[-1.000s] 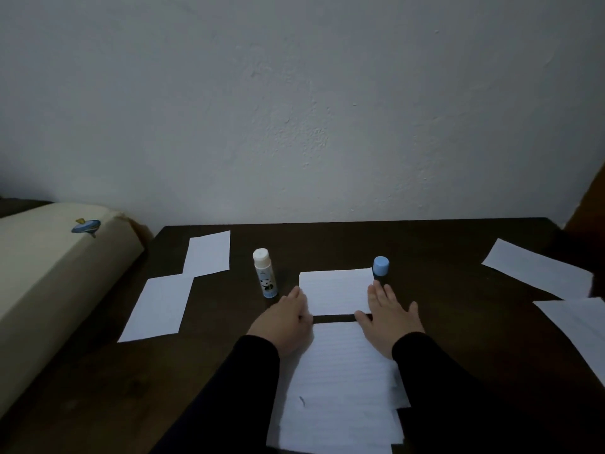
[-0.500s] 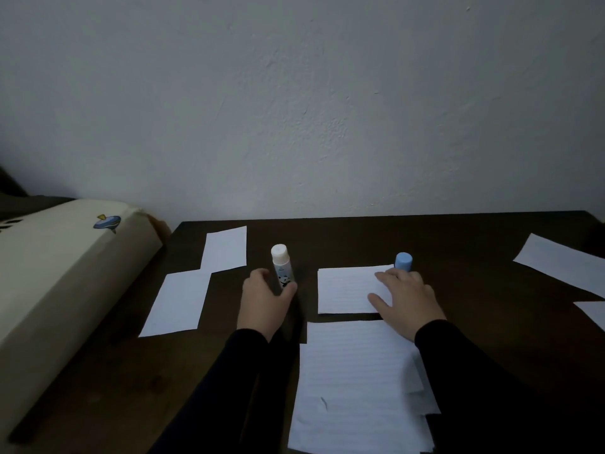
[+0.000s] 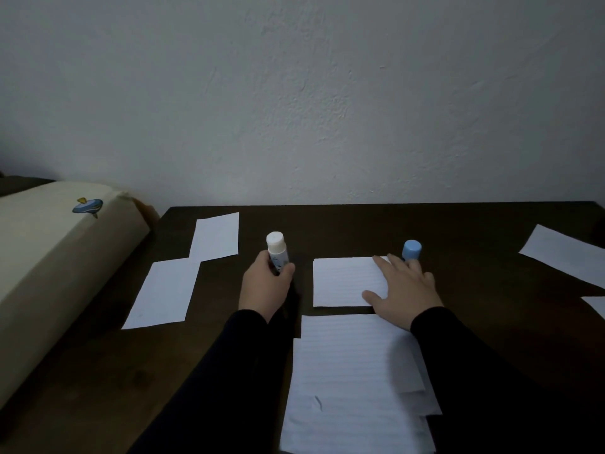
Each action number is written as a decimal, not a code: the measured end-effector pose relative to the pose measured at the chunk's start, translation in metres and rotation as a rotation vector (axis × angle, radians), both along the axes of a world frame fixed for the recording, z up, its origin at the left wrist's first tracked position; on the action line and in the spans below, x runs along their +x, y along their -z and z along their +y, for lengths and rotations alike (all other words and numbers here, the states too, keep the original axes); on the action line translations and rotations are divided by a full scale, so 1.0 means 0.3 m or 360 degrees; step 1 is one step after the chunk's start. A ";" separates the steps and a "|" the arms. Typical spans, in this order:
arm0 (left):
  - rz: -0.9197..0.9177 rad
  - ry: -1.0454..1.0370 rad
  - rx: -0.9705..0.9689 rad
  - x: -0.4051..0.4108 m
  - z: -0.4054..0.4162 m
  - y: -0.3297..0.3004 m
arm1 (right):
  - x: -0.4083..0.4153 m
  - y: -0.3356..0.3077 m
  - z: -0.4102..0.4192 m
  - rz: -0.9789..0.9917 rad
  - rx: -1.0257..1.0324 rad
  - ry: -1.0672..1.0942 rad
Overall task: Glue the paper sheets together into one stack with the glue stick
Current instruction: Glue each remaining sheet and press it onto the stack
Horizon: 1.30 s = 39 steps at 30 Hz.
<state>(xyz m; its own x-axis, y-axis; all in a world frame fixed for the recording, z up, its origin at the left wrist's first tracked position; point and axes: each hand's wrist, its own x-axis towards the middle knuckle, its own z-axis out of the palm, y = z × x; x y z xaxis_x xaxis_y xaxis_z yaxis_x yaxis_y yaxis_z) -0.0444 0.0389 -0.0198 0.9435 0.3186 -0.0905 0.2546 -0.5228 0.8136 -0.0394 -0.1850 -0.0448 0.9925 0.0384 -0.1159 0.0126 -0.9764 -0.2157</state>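
Two hands are at work on the dark desk. The glue stick, white-capped and upright, is gripped low on its barrel by the left hand, thumb and fingers curled round it, so the grip is clamped on the tube; the cap is left clear, probably so that it can be pulled off next. The right hand is laid flat, fingers straight and spread, on the right part of a small lined sheet, which seems to be pinned in place so it will not slide when glue is rubbed on. A blue cap is seen just beyond those fingertips; whether it belongs to a second stick cannot be told. A larger pile of lined sheets is kept nearest the body, its edges uneven. Two blank sheets are set out to the left, and more paper lies well apart at the right edge. A beige cushion-like object is seen beside the desk
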 end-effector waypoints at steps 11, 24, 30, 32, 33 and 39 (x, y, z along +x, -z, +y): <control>-0.0022 -0.0016 -0.0043 -0.038 -0.014 -0.037 | -0.039 -0.030 0.023 -0.0099 0.0611 0.0096; -0.0236 0.0025 -0.0174 -0.160 -0.009 -0.121 | -0.185 -0.189 0.008 0.0118 0.1667 0.0099; -0.0231 0.0025 -0.0176 -0.241 0.000 -0.129 | -0.283 -0.112 -0.004 0.0130 0.0429 0.0146; -0.0230 0.0030 -0.0157 -0.267 0.001 -0.130 | -0.312 -0.081 0.009 0.0026 0.0164 0.0036; -0.0228 0.0030 -0.0154 -0.281 0.003 -0.130 | -0.322 -0.067 0.015 0.0023 0.0158 -0.0036; -0.0176 0.0085 -0.0135 -0.342 0.028 -0.127 | -0.349 -0.038 0.020 0.0066 0.0123 -0.0136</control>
